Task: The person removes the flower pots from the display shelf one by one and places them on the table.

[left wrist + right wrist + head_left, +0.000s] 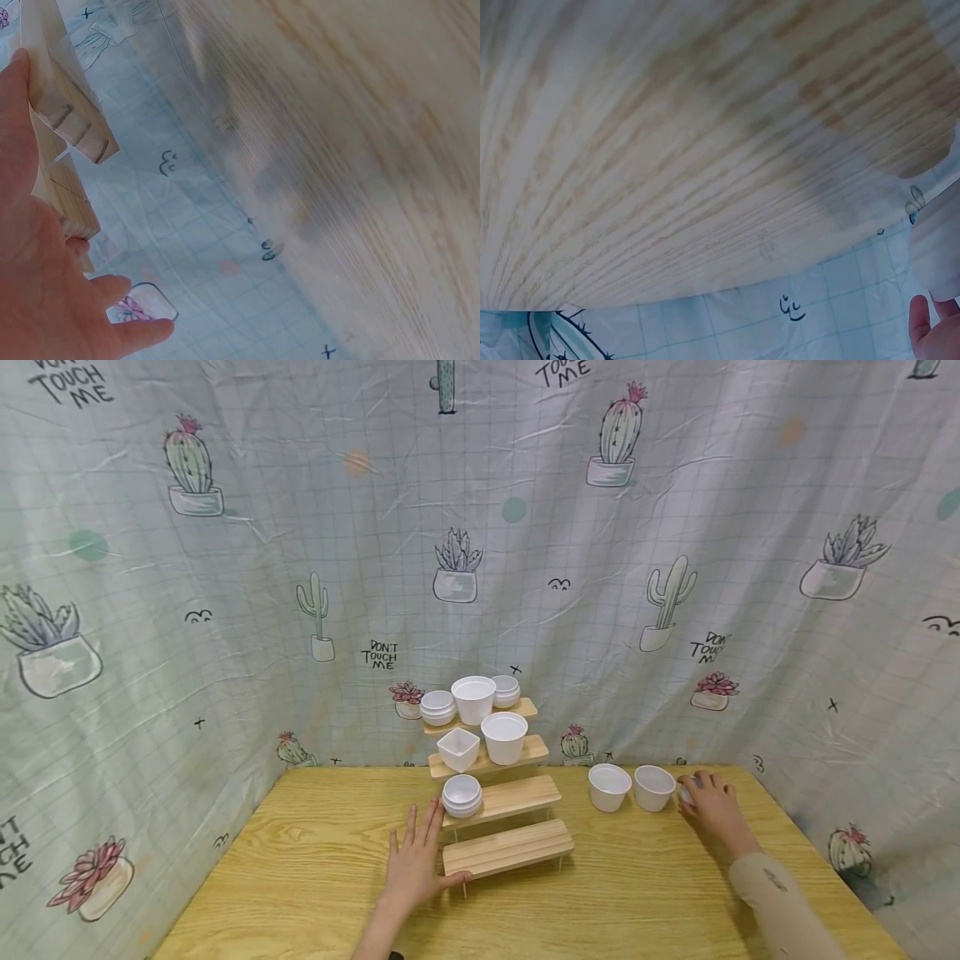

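My left hand (414, 864), fingers spread, touches the left side of a stepped wooden stand (510, 849). In the left wrist view the thumb and fingers lie along the ends of the wooden boards (71, 124). At the right, my right hand (718, 810) grips a small white pot (686, 793) from above on the table; the hand covers most of it. The right wrist view catches only some fingers (937, 330) beside a white pot (939, 244). Two larger round white pots, one (655, 788) and another (609, 787), stand just left of that hand.
On the stand's third step from the top is a ridged white pot (462, 796). A square pot (458, 749) and a round pot (504, 737) share the second. Three pots, including a tall one (473, 699), fill the top. A cactus-print curtain (525, 568) backs the wooden table (315, 860).
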A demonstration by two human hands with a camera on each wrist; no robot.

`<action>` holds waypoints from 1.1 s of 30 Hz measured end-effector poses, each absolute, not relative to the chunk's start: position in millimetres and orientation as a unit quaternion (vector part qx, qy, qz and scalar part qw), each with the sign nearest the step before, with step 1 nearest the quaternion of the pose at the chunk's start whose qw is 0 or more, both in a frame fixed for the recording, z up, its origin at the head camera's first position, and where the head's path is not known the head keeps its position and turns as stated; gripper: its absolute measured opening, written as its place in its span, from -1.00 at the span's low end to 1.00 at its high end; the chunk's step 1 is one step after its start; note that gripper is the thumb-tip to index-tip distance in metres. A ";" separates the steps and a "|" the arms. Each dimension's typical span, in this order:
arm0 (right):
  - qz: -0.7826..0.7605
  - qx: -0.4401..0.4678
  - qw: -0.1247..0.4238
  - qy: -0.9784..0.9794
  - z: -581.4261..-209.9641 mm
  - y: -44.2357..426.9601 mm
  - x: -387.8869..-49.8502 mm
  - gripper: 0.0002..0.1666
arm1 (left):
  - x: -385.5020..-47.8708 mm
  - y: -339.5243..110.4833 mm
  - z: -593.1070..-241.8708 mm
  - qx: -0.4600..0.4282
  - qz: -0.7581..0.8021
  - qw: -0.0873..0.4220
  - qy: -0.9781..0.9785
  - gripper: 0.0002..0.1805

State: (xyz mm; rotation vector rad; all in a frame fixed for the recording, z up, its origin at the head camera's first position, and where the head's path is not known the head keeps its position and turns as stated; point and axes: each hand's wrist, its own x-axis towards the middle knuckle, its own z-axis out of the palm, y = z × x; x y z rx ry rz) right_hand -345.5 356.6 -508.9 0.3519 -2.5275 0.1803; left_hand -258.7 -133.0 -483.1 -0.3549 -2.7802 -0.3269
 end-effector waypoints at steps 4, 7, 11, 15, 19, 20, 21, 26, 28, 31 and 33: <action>0.079 0.126 0.273 -0.950 -508.9 356.5 -346.9 -0.51 | -258.6 -133.1 -483.0 -0.125 -0.111 0.161 -0.973 0.24; 0.087 0.120 0.255 -0.955 -509.0 356.3 -347.7 -0.50 | -258.6 -133.1 -483.1 -0.125 -0.109 0.162 -0.973 0.24; 0.086 0.119 0.243 -0.959 -509.1 355.6 -348.2 -0.49 | -258.3 -133.0 -482.9 -0.126 -0.112 0.164 -0.972 0.24; 0.084 0.120 0.245 -0.958 -509.6 354.9 -349.3 -0.46 | -258.6 -133.0 -483.4 -0.126 -0.113 0.162 -0.972 0.24; 0.087 0.117 0.248 -0.958 -511.2 355.1 -350.9 -0.46 | -259.4 -133.2 -484.3 -0.126 -0.112 0.159 -0.973 0.24; 0.088 0.117 0.249 -0.957 -511.5 355.3 -351.2 -0.46 | -259.6 -133.2 -484.5 -0.126 -0.110 0.159 -0.973 0.24; 0.089 0.117 0.249 -0.957 -511.6 355.5 -351.5 -0.46 | -259.6 -133.1 -484.5 -0.126 -0.110 0.158 -0.973 0.24; 0.093 0.116 0.245 -0.958 -511.9 356.6 -352.0 -0.44 | -259.3 -133.1 -484.6 -0.126 -0.109 0.157 -0.974 0.25; 0.095 0.114 0.243 -0.959 -511.7 356.9 -351.9 -0.43 | -259.2 -133.1 -484.8 -0.126 -0.108 0.159 -0.973 0.25; 0.094 0.114 0.243 -0.959 -511.1 356.6 -351.9 -0.43 | -259.3 -133.2 -485.0 -0.126 -0.107 0.162 -0.973 0.25; 0.096 0.115 0.244 -0.958 -510.7 356.3 -351.7 -0.42 | -259.5 -133.3 -485.3 -0.126 -0.105 0.163 -0.973 0.25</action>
